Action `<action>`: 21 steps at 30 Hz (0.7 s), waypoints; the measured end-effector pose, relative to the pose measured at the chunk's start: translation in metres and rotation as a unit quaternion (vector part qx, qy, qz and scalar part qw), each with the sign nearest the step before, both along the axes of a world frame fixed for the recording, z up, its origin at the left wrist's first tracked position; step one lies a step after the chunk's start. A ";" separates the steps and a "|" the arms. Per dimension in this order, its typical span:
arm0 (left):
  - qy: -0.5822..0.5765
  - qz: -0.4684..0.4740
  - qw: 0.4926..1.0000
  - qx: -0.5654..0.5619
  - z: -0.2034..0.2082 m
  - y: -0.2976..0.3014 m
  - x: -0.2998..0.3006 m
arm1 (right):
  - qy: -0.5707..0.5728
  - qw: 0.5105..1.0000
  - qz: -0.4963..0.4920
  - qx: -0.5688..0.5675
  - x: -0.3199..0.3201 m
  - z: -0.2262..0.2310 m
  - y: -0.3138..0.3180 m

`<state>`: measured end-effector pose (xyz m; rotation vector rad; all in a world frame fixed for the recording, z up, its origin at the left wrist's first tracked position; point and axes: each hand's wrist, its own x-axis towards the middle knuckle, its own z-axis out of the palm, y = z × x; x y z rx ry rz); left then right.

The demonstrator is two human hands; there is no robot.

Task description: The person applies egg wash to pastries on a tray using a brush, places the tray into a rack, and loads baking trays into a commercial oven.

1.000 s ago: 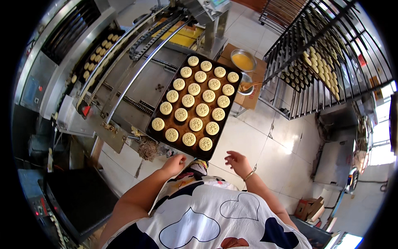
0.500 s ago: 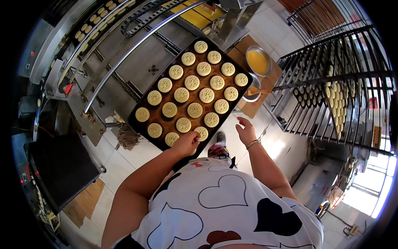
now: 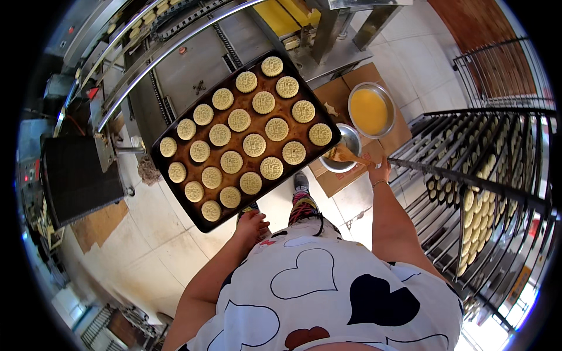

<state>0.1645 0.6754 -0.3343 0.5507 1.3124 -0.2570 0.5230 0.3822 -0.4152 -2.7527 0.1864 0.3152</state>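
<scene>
A dark baking tray [image 3: 263, 190] carries rows of round, pale yellow cakes with stamped tops, one of them this cake [image 3: 239, 120]. By the tray's near edge, in front of my body, my left hand [image 3: 252, 228] has its fingers curled in, and I see nothing in it. To the right, my right hand [image 3: 380, 171] is closed on the handle end of a flat wooden-handled brush [image 3: 346, 155]. The brush's other end lies in a metal bowl [image 3: 352, 136]. Just beyond stands a larger metal bowl [image 3: 388, 99] of orange-yellow liquid [image 3: 367, 111].
Under the bowls lies brown cardboard [image 3: 404, 130]. On the right, a black metal rack [image 3: 468, 175] holds trays of cakes. A curved metal rail [image 3: 175, 55] and conveyor machine [image 3: 187, 76] stand beyond the tray. A black box-like surface [image 3: 82, 175] is at left.
My right hand has moved right and forward onto the brush handle. My left hand has come away from the tray's near edge. The view has shifted, bringing the bowls closer to the middle.
</scene>
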 end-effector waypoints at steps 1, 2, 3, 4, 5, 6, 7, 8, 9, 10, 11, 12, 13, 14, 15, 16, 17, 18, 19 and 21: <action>-0.025 0.054 0.998 -0.005 0.009 -0.005 0.008 | -0.005 0.999 0.034 0.009 0.011 -0.025 -0.022; -0.051 0.106 0.993 -0.010 0.017 -0.005 0.014 | 0.029 0.997 0.016 0.064 0.020 -0.051 -0.044; -0.066 0.197 0.978 -0.024 0.000 -0.005 0.012 | 0.064 0.991 -0.002 0.116 0.026 -0.075 -0.063; -0.032 0.237 0.971 -0.010 -0.013 -0.006 0.015 | 0.100 0.981 -0.022 0.167 0.028 -0.088 -0.072; -0.042 0.279 0.959 -0.008 -0.011 -0.004 0.021 | 0.140 0.967 -0.054 0.208 0.027 -0.080 -0.065; -0.053 0.324 0.945 -0.004 -0.004 -0.001 0.028 | 0.180 0.948 -0.083 0.249 0.024 -0.049 -0.044; -0.039 0.363 0.931 0.006 0.002 -0.002 0.034 | 0.218 0.928 -0.107 0.284 0.024 -0.015 -0.018; -0.042 0.375 0.926 0.025 -0.004 -0.005 0.034 | 0.200 0.910 -0.098 0.350 0.025 0.005 -0.005; -0.045 0.386 0.921 0.043 -0.015 -0.008 0.033 | 0.182 0.887 -0.091 0.414 0.026 0.021 0.006; -0.047 0.395 0.916 0.061 -0.023 -0.011 0.033 | 0.163 0.860 -0.086 0.476 0.025 0.034 0.015; -0.018 0.405 0.910 0.081 -0.022 -0.014 0.037 | 0.160 0.865 -0.051 0.472 0.024 0.050 0.029; -0.008 0.414 0.905 0.095 -0.023 -0.016 0.037 | 0.155 0.869 -0.017 0.469 0.024 0.065 0.046; 0.001 0.421 0.901 0.108 -0.024 -0.016 0.037 | 0.148 0.873 0.016 0.465 0.024 0.071 0.057; 0.010 0.425 0.897 0.120 -0.027 -0.016 0.036 | 0.116 0.884 0.050 0.451 0.026 0.062 0.062; 0.009 0.427 0.896 0.123 -0.032 -0.015 0.033 | 0.085 0.892 0.086 0.436 0.028 0.049 0.067; 0.011 0.421 0.898 0.123 -0.034 -0.014 0.028 | 0.058 0.897 0.124 0.421 0.029 0.039 0.074; 0.011 0.412 0.903 0.123 -0.037 -0.013 0.024 | 0.092 0.907 0.110 0.396 0.031 0.040 0.081; 0.012 0.404 0.907 0.122 -0.039 -0.011 0.019 | 0.110 0.896 0.125 0.412 0.033 0.018 0.081; 0.002 0.393 0.913 0.110 -0.044 -0.008 0.011 | 0.124 0.885 0.135 0.429 0.033 -0.015 0.078; 0.012 0.384 0.917 0.105 -0.038 -0.005 0.010 | 0.164 0.885 0.189 0.393 0.037 -0.045 0.077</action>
